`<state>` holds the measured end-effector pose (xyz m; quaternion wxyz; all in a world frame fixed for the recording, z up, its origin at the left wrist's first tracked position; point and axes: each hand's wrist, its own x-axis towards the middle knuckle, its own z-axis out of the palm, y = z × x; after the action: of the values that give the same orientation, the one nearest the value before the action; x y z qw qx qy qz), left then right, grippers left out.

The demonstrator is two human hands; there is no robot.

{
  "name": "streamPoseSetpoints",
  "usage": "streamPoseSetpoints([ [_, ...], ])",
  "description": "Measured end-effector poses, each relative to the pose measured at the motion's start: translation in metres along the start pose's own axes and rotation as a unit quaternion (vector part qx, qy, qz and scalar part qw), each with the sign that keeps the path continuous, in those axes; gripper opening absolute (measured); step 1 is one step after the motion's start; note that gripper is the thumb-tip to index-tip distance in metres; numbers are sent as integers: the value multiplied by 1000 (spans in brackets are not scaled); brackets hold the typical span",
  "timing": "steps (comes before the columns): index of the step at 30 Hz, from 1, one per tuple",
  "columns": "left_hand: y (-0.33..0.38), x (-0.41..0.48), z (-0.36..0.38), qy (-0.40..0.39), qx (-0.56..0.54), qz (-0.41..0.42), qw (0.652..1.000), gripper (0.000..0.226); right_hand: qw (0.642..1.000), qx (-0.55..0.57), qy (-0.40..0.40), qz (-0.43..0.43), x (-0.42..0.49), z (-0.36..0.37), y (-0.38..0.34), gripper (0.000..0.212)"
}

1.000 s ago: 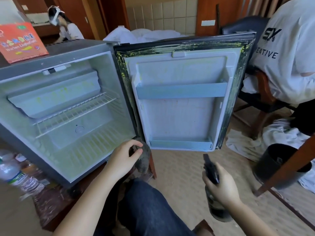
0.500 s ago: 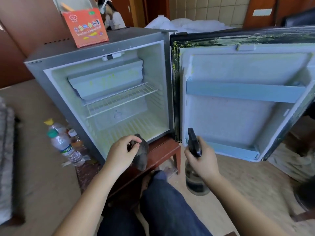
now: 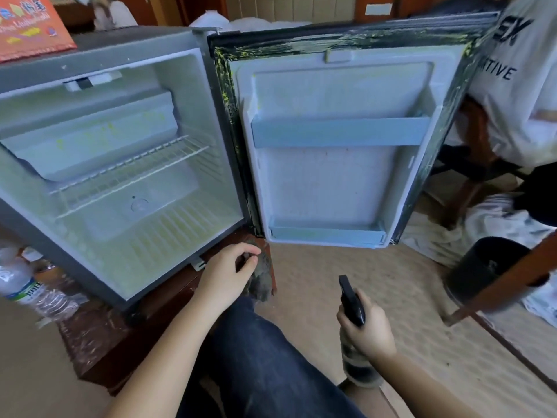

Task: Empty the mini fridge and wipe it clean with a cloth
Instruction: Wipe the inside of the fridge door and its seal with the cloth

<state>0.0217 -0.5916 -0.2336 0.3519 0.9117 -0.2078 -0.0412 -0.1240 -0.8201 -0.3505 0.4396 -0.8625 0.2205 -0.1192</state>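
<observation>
The grey mini fridge [image 3: 99,52] stands open on a low wooden stand, its white inside holding only a wire shelf [image 3: 129,173] and yellowish stains. Its door [image 3: 337,182] swings wide to the right, with yellow-green marks on the black seal. My left hand [image 3: 226,273] grips a dark grey cloth [image 3: 260,279] just below the fridge's front right corner. My right hand [image 3: 367,330] holds a spray bottle [image 3: 355,357] with a black trigger head, low in front of the door.
Plastic water bottles [image 3: 21,285] lie on the floor at the left. An orange box [image 3: 27,25] sits on the fridge top. A person in a white shirt [image 3: 524,86] sits at the right, near a black bin [image 3: 479,267] and white cloths on the floor. My knee [image 3: 259,351] is between my hands.
My view has swung right and closer to the fridge. My right hand with the spray bottle has dropped lower and away from the door. My left hand still grips the cloth.
</observation>
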Motion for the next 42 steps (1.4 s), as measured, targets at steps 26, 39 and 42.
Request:
streamPoseSetpoints([
  [26,-74,-66,-135,211,14,-99,972,16,965,42,-77,-248,50,80,-222,26],
  [39,-109,-45,-246,428,99,-147,886,25,955,224,-7,-193,63,119,-283,18],
  [42,-112,-24,-258,417,122,-177,883,32,955,177,-46,-234,68,113,-281,22],
])
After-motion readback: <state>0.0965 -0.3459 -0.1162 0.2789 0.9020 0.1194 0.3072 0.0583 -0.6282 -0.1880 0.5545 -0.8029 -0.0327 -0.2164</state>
